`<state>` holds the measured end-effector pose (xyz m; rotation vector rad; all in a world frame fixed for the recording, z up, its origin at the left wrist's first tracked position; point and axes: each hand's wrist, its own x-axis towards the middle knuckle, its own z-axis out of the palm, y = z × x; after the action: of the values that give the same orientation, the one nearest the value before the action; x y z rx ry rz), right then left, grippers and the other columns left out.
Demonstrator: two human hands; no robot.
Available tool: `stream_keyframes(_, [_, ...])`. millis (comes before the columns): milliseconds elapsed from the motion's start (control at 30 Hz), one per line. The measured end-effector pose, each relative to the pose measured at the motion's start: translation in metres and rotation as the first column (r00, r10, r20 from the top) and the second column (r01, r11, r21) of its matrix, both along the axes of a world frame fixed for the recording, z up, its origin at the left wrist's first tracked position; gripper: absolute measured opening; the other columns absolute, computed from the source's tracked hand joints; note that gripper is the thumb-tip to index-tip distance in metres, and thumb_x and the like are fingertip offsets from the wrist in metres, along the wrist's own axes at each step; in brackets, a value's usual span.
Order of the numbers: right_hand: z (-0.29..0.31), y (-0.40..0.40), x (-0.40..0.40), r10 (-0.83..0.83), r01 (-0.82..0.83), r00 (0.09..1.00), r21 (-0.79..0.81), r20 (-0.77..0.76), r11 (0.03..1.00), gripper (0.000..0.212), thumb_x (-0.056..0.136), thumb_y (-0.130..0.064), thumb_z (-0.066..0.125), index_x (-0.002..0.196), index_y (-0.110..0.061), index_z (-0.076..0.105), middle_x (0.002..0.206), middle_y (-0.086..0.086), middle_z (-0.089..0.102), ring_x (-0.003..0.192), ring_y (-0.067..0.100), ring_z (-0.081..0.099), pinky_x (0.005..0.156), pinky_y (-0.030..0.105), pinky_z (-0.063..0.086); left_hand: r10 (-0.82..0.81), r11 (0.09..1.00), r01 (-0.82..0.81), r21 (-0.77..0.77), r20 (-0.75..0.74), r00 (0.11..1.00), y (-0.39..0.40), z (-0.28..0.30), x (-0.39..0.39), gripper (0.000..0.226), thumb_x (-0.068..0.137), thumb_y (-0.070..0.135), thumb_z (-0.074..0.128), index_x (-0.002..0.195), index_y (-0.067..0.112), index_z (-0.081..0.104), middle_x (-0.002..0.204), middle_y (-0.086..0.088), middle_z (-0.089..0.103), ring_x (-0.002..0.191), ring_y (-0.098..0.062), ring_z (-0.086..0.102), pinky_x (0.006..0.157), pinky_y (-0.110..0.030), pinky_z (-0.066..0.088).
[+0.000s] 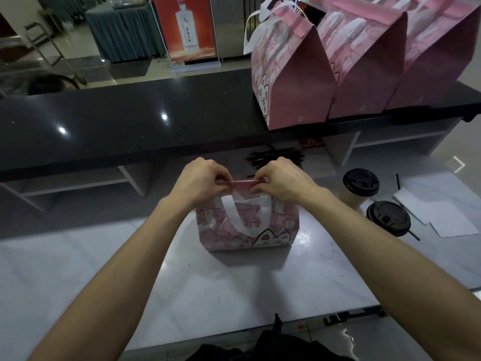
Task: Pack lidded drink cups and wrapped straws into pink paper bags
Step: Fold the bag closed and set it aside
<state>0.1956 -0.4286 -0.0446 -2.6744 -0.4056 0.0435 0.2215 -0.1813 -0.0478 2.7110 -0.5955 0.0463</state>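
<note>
Pinching pink bag (247,225) top fold shut, left hand (205,182) and right hand (282,182) gripping flap ends; keep edges aligned, press crease evenly

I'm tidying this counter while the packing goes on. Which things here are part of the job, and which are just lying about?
Part of the job:
- pink bag, its top pinched by the left hand and right hand
- two lidded cups
- straws
- three closed bags on the black ledge

Lying about:
- white papers
- red poster
</note>
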Motion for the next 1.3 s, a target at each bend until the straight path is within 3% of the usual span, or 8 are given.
stream_keyframes(133, [0.011, -0.040, -0.007, 0.007, -0.002, 0.992, 0.045, -0.125, 0.999, 0.082, 0.067, -0.095, 0.072, 0.124, -0.036, 0.077, 0.103, -0.019, 0.077, 0.093, -0.001, 0.071, 0.078, 0.027, 0.060, -0.002, 0.995, -0.017, -0.097, -0.193, 0.981, 0.031, 0.005, 0.006, 0.046, 0.079, 0.042, 0.096, 0.122, 0.043, 0.079, 0.102, 0.032, 0.073, 0.099, 0.010, 0.068, 0.083, -0.019, 0.059])
stream_keyframes(267, [0.009, -0.070, -0.010, 0.013, 0.007, 0.976, 0.093, -0.217, 0.996, 0.051, 0.083, -0.067, 0.083, 0.125, -0.039, 0.078, 0.105, -0.023, 0.076, 0.098, -0.004, 0.069, 0.076, 0.020, 0.053, 0.015, 0.997, -0.033, -0.076, -0.224, 0.974, 0.052, 0.007, 0.009, 0.030, 0.089, 0.026, 0.091, 0.116, 0.036, 0.084, 0.103, 0.023, 0.077, 0.099, 0.001, 0.073, 0.089, -0.027, 0.064])
stream_keyframes(367, [-0.005, -0.067, -0.006, -0.073, 0.077, 0.991, 0.033, -0.112, 0.996, 0.015, 0.097, -0.040, 0.081, 0.109, -0.033, 0.086, 0.092, -0.016, 0.078, 0.090, 0.011, 0.072, 0.076, 0.036, 0.061, 0.024, 0.996, -0.040, -0.083, -0.182, 0.983, 0.045, 0.004, 0.007, 0.024, 0.090, 0.020, 0.089, 0.109, 0.033, 0.086, 0.096, 0.022, 0.077, 0.092, -0.002, 0.074, 0.083, -0.026, 0.065])
stream_keyframes(600, [-0.020, -0.070, -0.015, -0.087, 0.086, 0.996, 0.045, 0.012, 0.995, 0.018, 0.104, -0.029, 0.072, 0.117, -0.037, 0.082, 0.070, -0.038, 0.062, 0.077, -0.013, 0.064, 0.063, 0.018, 0.046, -0.018, 0.993, -0.010, -0.115, -0.245, 0.969, 0.058, 0.010, 0.009, 0.046, 0.093, -0.007, 0.076, 0.115, 0.032, 0.085, 0.100, 0.023, 0.078, 0.099, 0.003, 0.075, 0.092, -0.025, 0.065])
stream_keyframes(800, [-0.010, -0.060, -0.052, -0.076, 0.091, 0.987, -0.101, 0.139, 0.991, 0.025, 0.101, -0.043, 0.068, 0.096, -0.024, 0.084, 0.071, -0.010, 0.073, 0.064, 0.011, 0.064, 0.061, 0.032, 0.053, 0.102, 0.985, -0.104, -0.138, -0.023, 0.995, 0.055, 0.007, 0.019, 0.067, 0.094, -0.014, 0.064, 0.137, 0.037, 0.072, 0.129, 0.010, 0.072, 0.124, -0.012, 0.066, 0.104, -0.036, 0.059])
stream_keyframes(933, [-0.020, -0.053, -0.098, -0.084, 0.079, 0.996, 0.260, 0.006, 0.962, 0.059, 0.088, -0.086, 0.057, 0.096, -0.036, 0.086, 0.081, -0.020, 0.079, 0.079, 0.000, 0.075, 0.071, 0.021, 0.059, 0.195, 0.953, -0.173, -0.247, 0.070, 0.978, 0.069, -0.018, 0.012, 0.066, 0.096, -0.008, 0.065, 0.151, 0.027, 0.060, 0.149, 0.001, 0.064, 0.139, -0.019, 0.060, 0.120, -0.042, 0.049])
stream_keyframes(1133, [-0.077, -0.049, -0.130, -0.123, 0.257, 0.951, 0.501, -0.284, 0.826, 0.084, 0.090, -0.089, 0.037, 0.155, -0.040, 0.057, 0.155, -0.012, 0.059, 0.138, 0.007, 0.058, 0.120, 0.047, 0.045, 0.305, 0.854, -0.357, -0.379, -0.193, 0.933, 0.080, -0.069, -0.058, 0.059, 0.096, -0.013, 0.051, 0.142, 0.021, 0.066, 0.138, -0.002, 0.070, 0.132, -0.022, 0.065, 0.116, -0.039, 0.051])
stream_keyframes(1300, [-0.118, -0.037, -0.153, 0.015, 0.164, 0.924, 0.432, -0.382, 0.887, 0.099, 0.075, -0.094, 0.069, 0.159, -0.065, 0.025, 0.153, -0.033, 0.051, 0.137, 0.002, 0.057, 0.109, 0.040, 0.055, 0.041, 0.812, -0.367, -0.455, -0.582, 0.812, 0.072, -0.104, -0.126, 0.103, 0.087, -0.009, 0.073, 0.168, 0.037, 0.028, 0.169, 0.004, 0.036, 0.154, -0.023, 0.044, 0.102, -0.039, 0.060])
